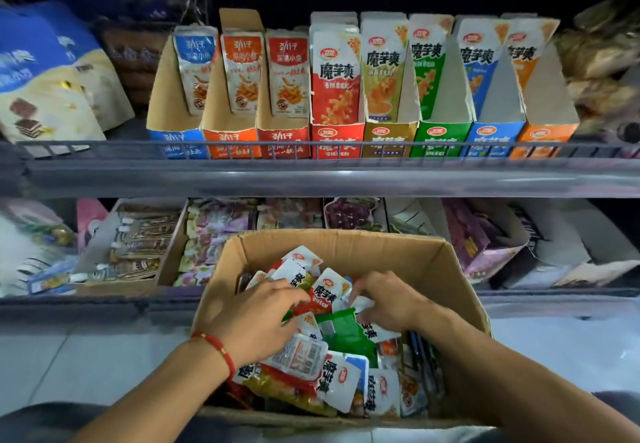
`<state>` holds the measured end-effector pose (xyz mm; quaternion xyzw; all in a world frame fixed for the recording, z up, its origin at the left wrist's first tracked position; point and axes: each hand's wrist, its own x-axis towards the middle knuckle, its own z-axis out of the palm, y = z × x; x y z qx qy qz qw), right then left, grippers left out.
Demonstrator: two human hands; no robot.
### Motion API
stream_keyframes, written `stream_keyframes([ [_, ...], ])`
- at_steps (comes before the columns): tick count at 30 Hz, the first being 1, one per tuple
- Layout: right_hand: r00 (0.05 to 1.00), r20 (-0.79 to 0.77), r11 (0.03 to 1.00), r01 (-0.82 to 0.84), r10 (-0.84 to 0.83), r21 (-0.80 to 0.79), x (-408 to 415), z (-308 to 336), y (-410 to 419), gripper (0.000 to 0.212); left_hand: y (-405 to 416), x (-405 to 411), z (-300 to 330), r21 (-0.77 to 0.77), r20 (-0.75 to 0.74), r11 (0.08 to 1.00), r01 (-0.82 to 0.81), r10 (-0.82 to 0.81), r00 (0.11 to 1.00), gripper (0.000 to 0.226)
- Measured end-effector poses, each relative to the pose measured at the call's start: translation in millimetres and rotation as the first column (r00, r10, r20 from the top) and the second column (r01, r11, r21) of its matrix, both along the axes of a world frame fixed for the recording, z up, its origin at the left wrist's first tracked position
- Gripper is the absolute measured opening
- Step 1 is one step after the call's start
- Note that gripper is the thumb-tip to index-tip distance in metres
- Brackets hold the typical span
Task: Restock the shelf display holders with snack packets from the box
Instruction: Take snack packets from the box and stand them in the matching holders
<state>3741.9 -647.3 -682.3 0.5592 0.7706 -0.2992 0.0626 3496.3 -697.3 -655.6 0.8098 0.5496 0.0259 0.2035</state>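
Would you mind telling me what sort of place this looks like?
Most likely a small shop's snack aisle: a wire-fronted shelf lined with cardboard display holders of packets, and an open restocking box of mixed snack packets.

I see a matt brown cardboard box (446, 262) — glossy plastic snack packets (341, 377) inside. Display holders (443, 138) look like printed card, the shelf rail (311, 146) grey metal wire.

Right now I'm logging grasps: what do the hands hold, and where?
Both hands dig among packets in the box; fingers curl on packet edges, exact hold unclear.
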Motion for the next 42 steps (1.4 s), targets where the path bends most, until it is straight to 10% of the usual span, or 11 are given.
stream_keyframes([
  [6,0.951,-0.273,0.985,0.166,-0.146,0.05,23.6,70.9,-1.3,0.019,-2.0,28.4,15.2,-0.011,0.055,0.998,0.059,-0.058,0.997,0.102],
  [10,0.693,-0.574,0.9,0.325,-0.436,-0.291,31.4,73.7,-12.6,0.009,-3.8,46.6,15.3,0.01,-0.054,0.998,0.06,-0.059,0.997,0.123],
  [19,0.342,-0.712,0.787,0.336,-0.614,-0.517,43.4,77.6,-19.9,0.021,0.9,56.7,18.9,-0.102,0.314,0.994,0.033,0.001,0.949,0.04],
  [25,0.601,-0.729,0.945,0.204,-0.328,-0.257,59.2,86.8,-25.2,0.025,-2.9,55.3,24.8,-0.582,0.648,0.811,0.052,0.424,0.633,0.035],
  [30,0.505,-0.783,0.922,0.312,-0.364,-0.227,56.7,82.7,-25.4,0.019,-8.3,55.7,33.9,-0.623,0.716,0.774,0.115,0.504,0.484,0.039],
  [35,0.318,-0.807,0.861,0.288,-0.498,-0.419,59.8,89.2,-26.4,0.019,-5.2,55.8,40.7,-0.486,0.768,0.873,-0.044,0.45,0.456,0.04],
  [42,0.431,-0.8,0.898,0.328,-0.418,-0.293,54.9,100.5,-29.5,0.023,5.0,47.9,50.3,-0.357,0.772,0.932,-0.063,0.332,0.542,0.04],
])
